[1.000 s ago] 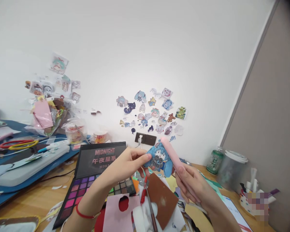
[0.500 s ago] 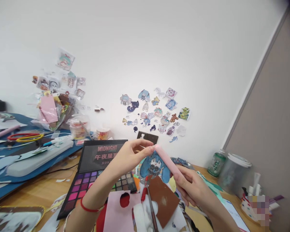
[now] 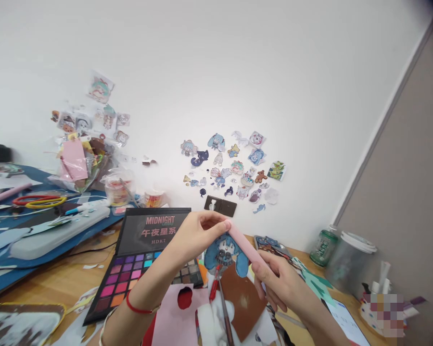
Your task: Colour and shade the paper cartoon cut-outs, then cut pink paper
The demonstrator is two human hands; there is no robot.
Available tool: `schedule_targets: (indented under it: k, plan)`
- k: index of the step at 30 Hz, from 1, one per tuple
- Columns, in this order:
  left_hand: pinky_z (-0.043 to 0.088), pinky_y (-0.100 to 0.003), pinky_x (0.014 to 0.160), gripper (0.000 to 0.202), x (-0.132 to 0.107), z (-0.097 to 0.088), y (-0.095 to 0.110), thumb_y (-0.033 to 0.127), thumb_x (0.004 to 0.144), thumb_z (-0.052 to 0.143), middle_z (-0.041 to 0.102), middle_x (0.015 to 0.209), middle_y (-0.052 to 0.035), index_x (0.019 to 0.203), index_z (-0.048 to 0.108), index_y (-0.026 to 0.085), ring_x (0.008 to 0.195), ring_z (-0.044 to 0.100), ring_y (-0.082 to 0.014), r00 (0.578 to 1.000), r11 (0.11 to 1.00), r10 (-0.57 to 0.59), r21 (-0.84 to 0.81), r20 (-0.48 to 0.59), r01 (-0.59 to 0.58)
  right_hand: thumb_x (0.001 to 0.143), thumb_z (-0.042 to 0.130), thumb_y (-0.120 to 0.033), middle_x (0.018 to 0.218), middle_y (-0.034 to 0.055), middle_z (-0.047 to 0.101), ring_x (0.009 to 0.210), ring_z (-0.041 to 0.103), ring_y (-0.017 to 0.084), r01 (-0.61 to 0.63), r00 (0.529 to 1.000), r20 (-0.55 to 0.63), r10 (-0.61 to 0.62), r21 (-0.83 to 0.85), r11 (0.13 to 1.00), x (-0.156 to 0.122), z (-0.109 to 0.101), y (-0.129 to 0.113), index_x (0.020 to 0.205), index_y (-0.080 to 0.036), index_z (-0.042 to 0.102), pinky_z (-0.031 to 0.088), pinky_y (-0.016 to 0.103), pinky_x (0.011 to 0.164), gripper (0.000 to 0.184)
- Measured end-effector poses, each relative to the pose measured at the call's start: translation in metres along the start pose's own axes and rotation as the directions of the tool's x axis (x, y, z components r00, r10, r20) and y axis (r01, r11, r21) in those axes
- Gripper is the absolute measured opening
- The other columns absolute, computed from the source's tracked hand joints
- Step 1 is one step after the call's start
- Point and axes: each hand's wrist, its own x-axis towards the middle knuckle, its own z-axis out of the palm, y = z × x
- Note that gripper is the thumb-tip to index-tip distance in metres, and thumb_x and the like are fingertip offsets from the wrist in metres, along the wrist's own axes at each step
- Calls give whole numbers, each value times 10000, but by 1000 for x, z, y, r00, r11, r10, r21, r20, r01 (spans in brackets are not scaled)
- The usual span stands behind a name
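Note:
My right hand grips a slim pink stick-shaped tool by its lower end. The tool slants up to the left, and its upper tip meets the fingertips of my left hand. Just under that tip hangs a flat blue-haired cartoon figure cutout, apparently pinched by my left hand at its top edge, which the fingers and the tool partly hide. Below lie a brown sheet, a pink sheet with a hole, a dark-handled brush-like tool and a red-handled tool.
An open eyeshadow palette lies left of my hands. Blue matting covers the left side. A green bottle, a lidded tub and a dotted cup stand right. The wall bears several cutouts.
Both hands, with the pink tool and the figure cutout, have come slightly down and to the left. The tool still meets my left fingertips.

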Motion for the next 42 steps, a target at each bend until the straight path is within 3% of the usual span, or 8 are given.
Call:
schedule_targets:
  k: [6,11,15,20,24,29,37,42]
  plan:
    - [429,-237,682,298,-2,0,2,416,765,599,657,826,-63,858,656,138,780,583,-164,1000,1000,-9,9,1,9,832,415,-593,568,-4,606,322,394,37,11,999,40,-10,-4,1000,-2,-1,-2,805,-161,507,271,163,334,443]
    - [430,-270,733,376,1,1,-4,508,787,552,639,909,-55,939,615,171,838,571,-176,999,1000,-17,18,41,16,825,429,-596,516,-18,576,303,379,38,33,999,3,-33,13,999,0,-2,2,745,-172,494,246,166,323,437]
    - [426,-255,704,417,2,1,-6,518,779,560,628,955,-64,994,581,161,827,566,-163,985,997,-73,7,154,72,815,420,-614,491,-43,536,268,323,39,45,995,-93,-35,104,994,3,-3,6,777,-173,500,228,191,313,450]
    - [397,-194,576,294,0,5,-3,415,816,547,592,741,-17,888,604,136,669,548,-104,950,993,-94,-43,298,112,799,422,-632,561,-23,569,278,306,34,66,981,-188,-45,105,992,3,-4,7,799,-172,504,244,198,321,468]
    - [426,-198,586,279,0,8,1,407,822,537,612,793,-33,875,585,137,655,589,-109,959,989,-79,-101,274,110,789,441,-637,578,-28,537,301,316,38,123,954,-282,-101,62,990,4,-4,9,766,-182,485,281,206,338,458]
    - [449,-203,568,305,0,8,4,431,799,563,619,796,-44,875,538,137,667,643,-148,973,974,-134,-156,190,164,773,423,-671,546,-54,490,285,324,45,98,930,-363,-52,111,989,6,-4,11,824,-187,490,282,209,320,491]
    - [526,-310,774,291,2,6,-2,404,779,605,635,815,-66,842,537,128,787,658,-195,986,945,-114,-294,124,146,775,442,-658,526,-97,410,262,254,13,95,957,-289,-14,269,958,9,-1,14,911,-189,479,229,183,302,490]
    - [522,-296,778,294,6,4,-7,386,770,623,634,860,-62,897,566,128,791,657,-187,992,936,-118,-329,44,126,777,465,-637,525,-91,392,285,247,17,114,966,-253,-53,233,966,6,-2,11,929,-178,502,250,184,319,484]
